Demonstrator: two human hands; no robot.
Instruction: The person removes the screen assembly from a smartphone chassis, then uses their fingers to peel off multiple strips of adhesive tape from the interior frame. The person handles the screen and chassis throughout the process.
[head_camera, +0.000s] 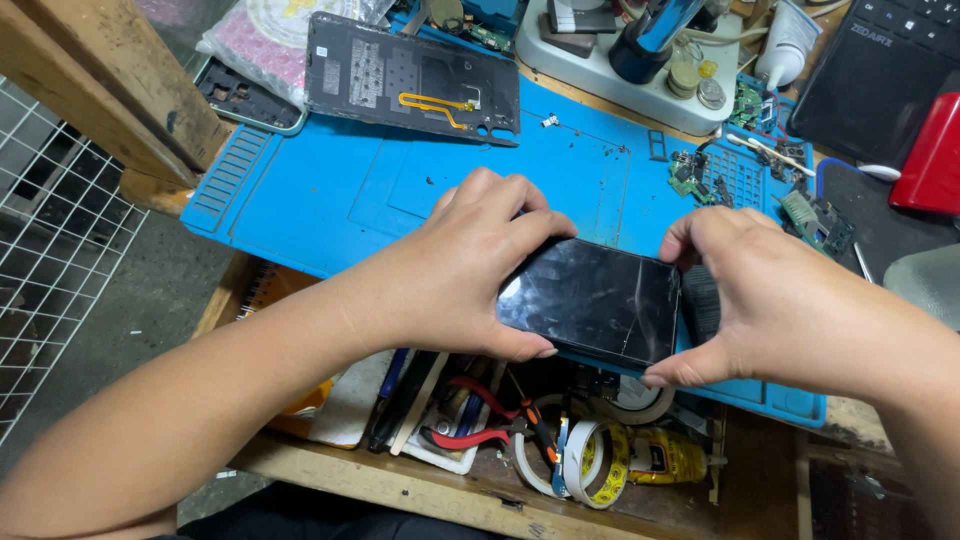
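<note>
Both hands hold one black smartphone (592, 298) over the front edge of the blue repair mat (330, 190). The phone lies flat with its dark glass screen up, and thin crack lines run across the glass. The left hand (470, 265) grips the left end of the phone: the fingers curl over the far edge and the thumb presses under the near edge. The right hand (770, 300) closes on the right end in the same way, with the thumb at the near right corner.

Farther back on the mat lies a dark phone back cover (412, 78), inner side up, with an orange flex cable on it. Small circuit boards (700, 175) are scattered at the right part of the mat. Below the phone, in an open wooden drawer (420, 490), there are red-handled pliers (478, 412) and rolls of tape (590, 462), just beside each other. A white wire grid (55, 240) stands at the left.
</note>
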